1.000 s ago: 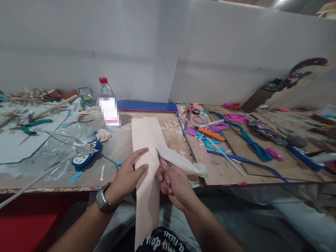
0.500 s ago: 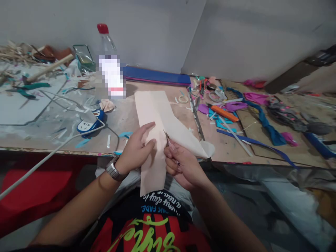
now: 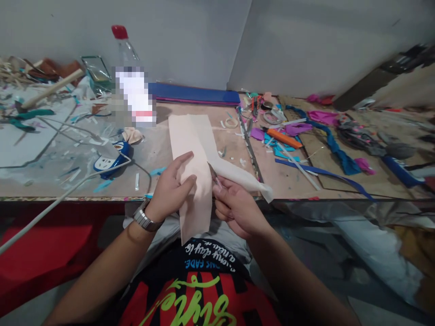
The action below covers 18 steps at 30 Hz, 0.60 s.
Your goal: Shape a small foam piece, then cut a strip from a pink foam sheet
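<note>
A pale peach sheet [image 3: 190, 140], of material I cannot make out, lies across the table's front edge and hangs towards my lap. My left hand [image 3: 173, 188], with a metal watch on the wrist, holds its left side: thumb and index finger spread on top, other fingers hidden. In my right hand [image 3: 236, 203] is a small pair of scissors [image 3: 215, 174], handles mostly covered by the closed fingers. Their blades are at the sheet's right side, where a paler strip [image 3: 234, 172] splits away to the right and curls at its end.
A red-capped bottle [image 3: 125, 50] stands behind a blue-and-white power socket [image 3: 112, 160] with a cable. Green-handled pliers [image 3: 30, 117] lie far left. To the right are an orange cutter [image 3: 283, 138], coloured scraps and a blue strip [image 3: 326, 174]. A long blue stack [image 3: 197, 94] lies along the wall.
The scissors have moved slightly further up the sheet's right side. The paler strip looks narrower and more folded. The whole view has shifted a little, so the table things appear further left.
</note>
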### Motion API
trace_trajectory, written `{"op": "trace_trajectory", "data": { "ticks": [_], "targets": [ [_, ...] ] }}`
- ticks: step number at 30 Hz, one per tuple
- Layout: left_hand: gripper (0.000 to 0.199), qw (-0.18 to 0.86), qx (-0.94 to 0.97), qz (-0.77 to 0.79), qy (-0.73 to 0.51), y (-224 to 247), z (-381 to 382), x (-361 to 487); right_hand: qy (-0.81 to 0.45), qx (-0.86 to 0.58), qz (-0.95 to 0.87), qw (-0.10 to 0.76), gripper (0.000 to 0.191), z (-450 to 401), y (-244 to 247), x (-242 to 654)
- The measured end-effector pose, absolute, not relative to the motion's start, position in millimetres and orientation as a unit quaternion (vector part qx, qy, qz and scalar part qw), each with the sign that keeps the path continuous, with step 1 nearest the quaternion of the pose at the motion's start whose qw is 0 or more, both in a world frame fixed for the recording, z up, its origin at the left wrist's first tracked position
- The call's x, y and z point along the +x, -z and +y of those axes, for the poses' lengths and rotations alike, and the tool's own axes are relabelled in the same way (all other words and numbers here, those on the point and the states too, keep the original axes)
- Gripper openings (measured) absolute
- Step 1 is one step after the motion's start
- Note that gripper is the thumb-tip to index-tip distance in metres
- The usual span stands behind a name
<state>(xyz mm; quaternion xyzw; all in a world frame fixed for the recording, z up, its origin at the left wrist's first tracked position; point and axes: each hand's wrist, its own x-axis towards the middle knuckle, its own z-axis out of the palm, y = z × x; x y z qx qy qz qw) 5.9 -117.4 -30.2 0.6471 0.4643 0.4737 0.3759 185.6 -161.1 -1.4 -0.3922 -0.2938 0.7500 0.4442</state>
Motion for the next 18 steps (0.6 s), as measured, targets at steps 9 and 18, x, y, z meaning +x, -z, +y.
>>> {"op": "trace_trajectory", "data": {
  "ticks": [9, 18],
  "targets": [
    [0.059, 0.442, 0.602, 0.467, -0.474, 33.9, -117.2, 6.4, -0.756, -0.424, -0.239, 0.438, 0.048, -163.8, 3.6, 187.2],
    [0.062, 0.431, 0.606, 0.472, -0.474, 33.7, -117.5, 6.1, -0.751, -0.436, -0.254, 0.425, 0.044, -152.6, 1.5, 187.9]
  ]
}}
